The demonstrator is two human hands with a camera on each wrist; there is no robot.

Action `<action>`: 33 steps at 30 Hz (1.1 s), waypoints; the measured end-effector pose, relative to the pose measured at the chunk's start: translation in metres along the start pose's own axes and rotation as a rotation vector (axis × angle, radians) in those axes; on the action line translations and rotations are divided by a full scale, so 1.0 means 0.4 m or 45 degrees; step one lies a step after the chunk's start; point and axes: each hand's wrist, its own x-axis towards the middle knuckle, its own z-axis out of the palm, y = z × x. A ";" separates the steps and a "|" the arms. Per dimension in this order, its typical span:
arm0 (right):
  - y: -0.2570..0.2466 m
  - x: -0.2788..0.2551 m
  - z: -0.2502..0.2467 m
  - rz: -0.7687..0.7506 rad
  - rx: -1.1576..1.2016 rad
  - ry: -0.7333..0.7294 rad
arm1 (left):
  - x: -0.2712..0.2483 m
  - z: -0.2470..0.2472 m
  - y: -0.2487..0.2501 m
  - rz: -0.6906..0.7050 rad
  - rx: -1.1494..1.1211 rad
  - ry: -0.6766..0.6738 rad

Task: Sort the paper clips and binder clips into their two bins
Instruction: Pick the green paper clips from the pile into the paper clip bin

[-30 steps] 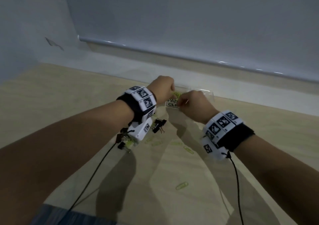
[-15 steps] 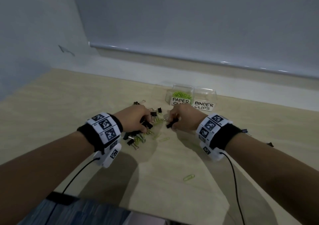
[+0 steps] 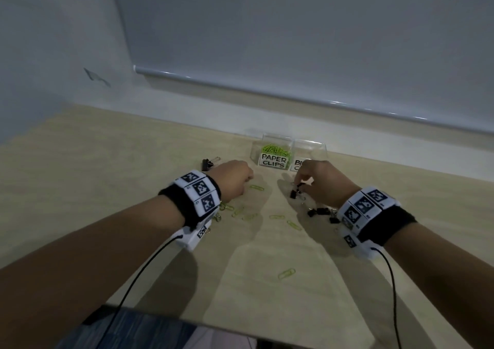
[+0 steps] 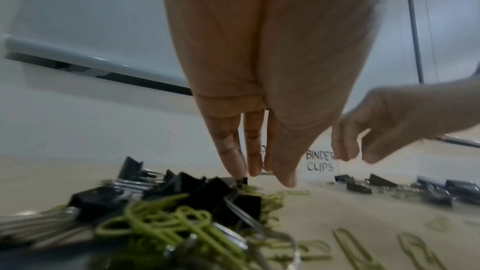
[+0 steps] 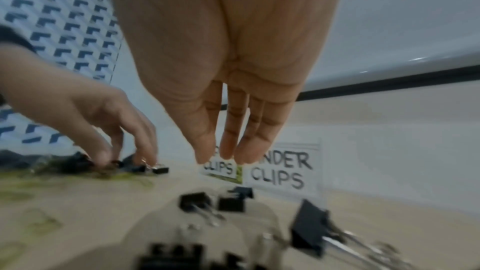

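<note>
Both hands hang low over a pale wooden table, fingers pointing down at the scattered clips. The left hand reaches into a mixed heap of black binder clips and green paper clips; its straight fingers lie close together, the tips touching a binder clip in the heap. Whether they pinch it cannot be told. The right hand hangs above a looser scatter of binder clips. In its wrist view the fingers are straight and held together, with nothing between them; the head view shows a small binder clip just below the fingertips, and a grip on it cannot be confirmed.

At the far edge of the table stand two clear bins, touching side by side. The one labelled PAPER CLIPS already holds a mound of green clips. The BINDER CLIPS bin stands to its right, partly hidden by the right hand. Loose green paper clips lie between and before the hands.
</note>
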 end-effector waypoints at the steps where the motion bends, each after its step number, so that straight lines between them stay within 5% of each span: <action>1: -0.015 -0.004 0.002 -0.013 0.008 -0.023 | 0.004 0.009 0.012 0.007 0.061 -0.027; 6: -0.077 -0.024 0.035 -0.155 -0.075 -0.236 | -0.030 0.076 0.053 0.105 0.281 -0.018; 11: -0.117 0.030 0.043 -0.150 -0.069 -0.219 | -0.076 0.082 0.030 0.201 -0.024 -0.083; 16: -0.176 0.089 0.052 -0.202 -0.101 -0.304 | -0.058 0.001 -0.051 -0.008 0.032 0.074; 24: -0.208 0.045 0.093 -0.533 -0.287 -0.334 | -0.009 -0.024 -0.109 -0.067 -0.009 -0.023; 29: -0.177 0.034 0.060 -0.451 -0.173 -0.398 | -0.010 -0.021 -0.108 -0.032 -0.162 0.022; 33: -0.179 0.106 0.051 -0.259 -0.079 -0.185 | -0.012 -0.021 -0.117 -0.066 -0.150 0.084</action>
